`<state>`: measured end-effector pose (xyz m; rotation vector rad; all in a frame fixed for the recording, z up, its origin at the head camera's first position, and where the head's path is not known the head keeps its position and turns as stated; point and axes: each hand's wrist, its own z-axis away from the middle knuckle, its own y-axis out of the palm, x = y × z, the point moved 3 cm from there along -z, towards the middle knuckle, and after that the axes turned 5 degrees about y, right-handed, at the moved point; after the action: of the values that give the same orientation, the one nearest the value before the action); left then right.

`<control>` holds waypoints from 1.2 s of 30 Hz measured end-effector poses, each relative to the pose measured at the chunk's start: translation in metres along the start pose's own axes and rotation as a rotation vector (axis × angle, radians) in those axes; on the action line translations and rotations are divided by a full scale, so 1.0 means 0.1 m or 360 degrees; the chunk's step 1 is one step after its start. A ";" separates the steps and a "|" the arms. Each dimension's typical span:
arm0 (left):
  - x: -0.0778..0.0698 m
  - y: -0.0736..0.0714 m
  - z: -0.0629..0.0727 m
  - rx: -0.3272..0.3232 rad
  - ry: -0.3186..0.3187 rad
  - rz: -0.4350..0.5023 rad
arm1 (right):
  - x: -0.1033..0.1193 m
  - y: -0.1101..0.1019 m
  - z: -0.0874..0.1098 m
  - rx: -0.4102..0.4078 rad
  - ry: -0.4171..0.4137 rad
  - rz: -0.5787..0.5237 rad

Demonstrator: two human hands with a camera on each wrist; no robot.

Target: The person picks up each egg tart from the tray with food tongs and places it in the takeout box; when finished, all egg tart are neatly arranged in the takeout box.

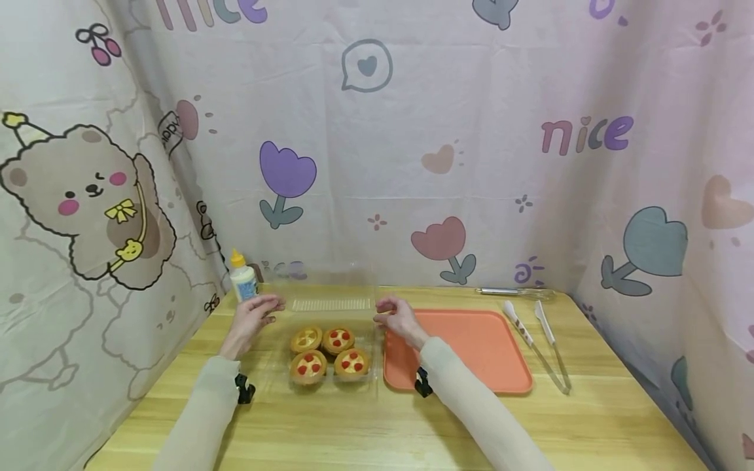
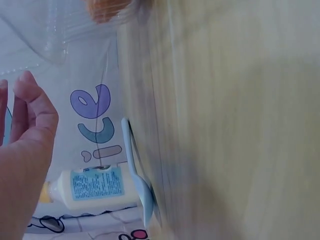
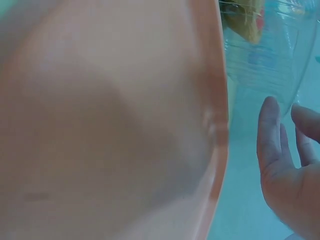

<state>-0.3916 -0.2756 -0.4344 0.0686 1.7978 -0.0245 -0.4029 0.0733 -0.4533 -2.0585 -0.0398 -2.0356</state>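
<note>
A clear plastic clamshell box point(image 1: 273, 376) lies on the table with its lid point(image 1: 332, 288) raised at the back. Several small tarts point(image 1: 308, 367) with red and yellow toppings sit inside its base. My left hand point(image 1: 250, 322) is at the lid's left side, fingers loosely bent; in the left wrist view a gap shows between thumb and fingers. On the other side, my right hand point(image 1: 403, 322) is at the lid's right edge. In the right wrist view, its thumb and fingertips point(image 3: 270, 107) stand apart close to a clear plastic corner; contact is hard to tell.
An orange tray point(image 1: 465, 350) lies right of the box, under my right forearm. Tongs point(image 1: 544, 350) rest beyond it, and a whisk point(image 1: 518, 292) lies along the back edge. A yellow-capped bottle point(image 1: 243, 278) stands at back left, with a pale spoon point(image 2: 137, 175) beside it.
</note>
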 end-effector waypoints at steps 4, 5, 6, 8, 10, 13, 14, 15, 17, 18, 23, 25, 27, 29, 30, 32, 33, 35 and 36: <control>0.03 -0.04 0.00 0.0065 0.0021 0.0109 | 0.00 -0.06 0.04 0.0105 0.0016 -0.0064; 0.03 -0.05 0.00 0.0089 0.0019 0.0124 | 0.00 -0.08 0.05 0.0130 0.0027 -0.0076; 0.03 -0.06 0.01 0.0106 0.0018 0.0135 | 0.01 -0.09 0.06 0.0151 0.0044 -0.0088; 0.02 -0.07 0.02 0.0142 0.0015 0.0154 | 0.02 -0.11 0.09 0.0192 0.0069 -0.0101; -0.01 -0.07 0.05 0.0179 0.0001 0.0174 | 0.04 -0.11 0.12 0.0220 0.0092 -0.0128; -0.02 -0.09 0.07 0.0229 0.0002 0.0204 | 0.05 -0.11 0.16 0.0239 0.0121 -0.0147; -0.02 -0.10 0.08 0.0247 0.0004 0.0213 | 0.06 -0.12 0.17 0.0241 0.0131 -0.0147; -0.02 -0.10 0.08 0.0269 0.0003 0.0211 | 0.06 -0.12 0.19 0.0247 0.0139 -0.0142; 0.01 -0.13 0.09 0.0303 0.0011 0.0200 | 0.06 -0.12 0.21 0.0264 0.0151 -0.0119; 0.01 -0.13 0.10 0.0317 0.0004 0.0197 | 0.07 -0.12 0.23 0.0272 0.0153 -0.0108; 0.00 -0.17 0.18 0.0346 -0.0097 0.0120 | 0.07 -0.10 0.34 0.0311 0.0165 -0.0109; 0.00 -0.18 0.21 0.0355 -0.0148 0.0079 | 0.06 -0.09 0.38 0.0307 0.0154 -0.0122; 0.00 -0.20 0.24 0.0382 -0.0179 0.0044 | 0.05 -0.08 0.41 0.0295 0.0123 -0.0107; 0.02 -0.22 0.26 0.0423 -0.0185 0.0006 | 0.04 -0.08 0.44 0.0287 0.0066 -0.0057; 0.03 -0.23 0.27 0.0426 -0.0187 -0.0017 | 0.03 -0.08 0.46 0.0284 0.0040 -0.0026; 0.04 -0.25 0.28 0.0453 -0.0173 -0.0070 | 0.03 -0.08 0.48 0.0283 0.0005 0.0021; 0.04 -0.26 0.29 0.0472 -0.0167 -0.0106 | 0.02 -0.08 0.49 0.0285 -0.0004 0.0029; 0.06 -0.27 0.30 0.0511 -0.0156 -0.0174 | 0.02 -0.08 0.50 0.0283 -0.0008 0.0023; 0.06 -0.28 0.30 0.0519 -0.0156 -0.0198 | 0.02 -0.07 0.51 0.0282 -0.0005 0.0012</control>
<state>-0.3651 -0.3047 -0.4478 0.1847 1.6837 -0.4037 -0.3540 0.0900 -0.4503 -1.9504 -0.2053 -1.9482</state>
